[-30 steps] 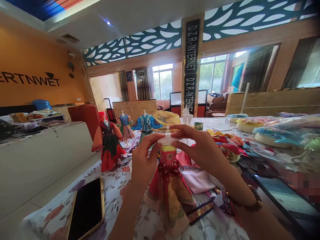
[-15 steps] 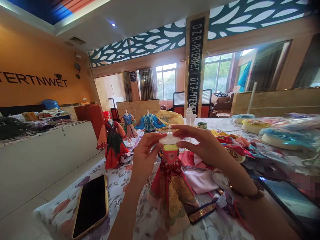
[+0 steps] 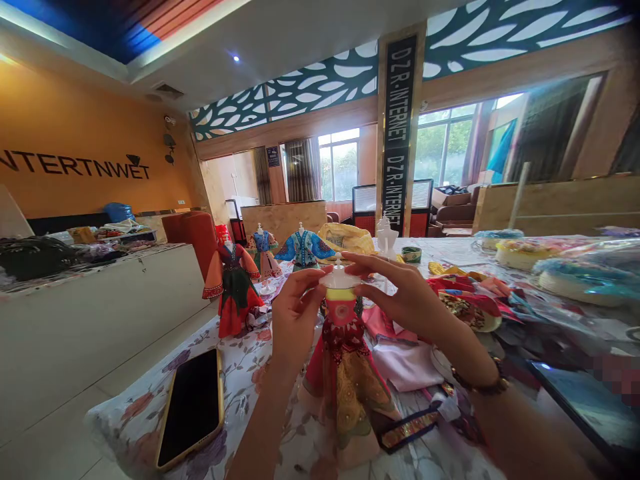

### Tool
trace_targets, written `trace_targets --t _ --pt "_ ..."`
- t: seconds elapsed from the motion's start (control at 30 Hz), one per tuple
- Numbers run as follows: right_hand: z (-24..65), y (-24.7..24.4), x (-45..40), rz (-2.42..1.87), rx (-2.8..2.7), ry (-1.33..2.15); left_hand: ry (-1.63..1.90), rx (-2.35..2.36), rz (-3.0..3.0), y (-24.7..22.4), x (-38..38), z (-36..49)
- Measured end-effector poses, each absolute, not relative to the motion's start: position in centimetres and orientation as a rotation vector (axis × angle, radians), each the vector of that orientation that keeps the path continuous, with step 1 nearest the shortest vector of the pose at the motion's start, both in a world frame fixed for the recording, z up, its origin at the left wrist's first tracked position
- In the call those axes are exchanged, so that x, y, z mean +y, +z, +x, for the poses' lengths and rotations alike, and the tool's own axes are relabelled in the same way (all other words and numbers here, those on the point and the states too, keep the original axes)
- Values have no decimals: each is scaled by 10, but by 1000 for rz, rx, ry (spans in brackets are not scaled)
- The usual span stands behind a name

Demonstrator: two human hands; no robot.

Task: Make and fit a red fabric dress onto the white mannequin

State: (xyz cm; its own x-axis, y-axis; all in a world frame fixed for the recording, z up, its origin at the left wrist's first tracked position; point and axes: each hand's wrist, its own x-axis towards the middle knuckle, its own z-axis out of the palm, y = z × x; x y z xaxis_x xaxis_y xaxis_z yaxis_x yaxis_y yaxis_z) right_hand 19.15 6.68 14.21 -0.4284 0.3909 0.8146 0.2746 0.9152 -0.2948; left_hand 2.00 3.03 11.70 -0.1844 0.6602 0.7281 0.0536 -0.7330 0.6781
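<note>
A small white mannequin (image 3: 340,281) stands upright in front of me, wearing a pink-and-yellow top and a red skirt with a gold patterned panel (image 3: 351,393). My left hand (image 3: 296,310) pinches the edge of its shoulder on the left side. On the opposite shoulder, the fingers and thumb of my right hand (image 3: 407,293) are closed in the same way. Pink satin cloth (image 3: 400,365) and a dark embroidered strip (image 3: 410,430) lie beside the skirt on the right.
Dressed mannequins (image 3: 233,280) stand behind on the left. A phone (image 3: 193,408) lies at the front left, a dark tablet-like device (image 3: 585,400) at the right. Coloured fabrics (image 3: 475,297), wrapped round items (image 3: 575,280) and a bare mannequin (image 3: 387,239) are further back.
The view has shifted slightly, so the surroundings appear further right. Both hands stay at the mannequin's shoulders, with little change in their grip.
</note>
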Motion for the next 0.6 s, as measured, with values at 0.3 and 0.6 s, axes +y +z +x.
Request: trace_targets --t 0.3,0.6 --pt "193 143 66 -505 -2029 118 2060 830 1693 113 35 23" --pt "196 148 61 -499 -2075 175 2012 793 1585 101 28 22"
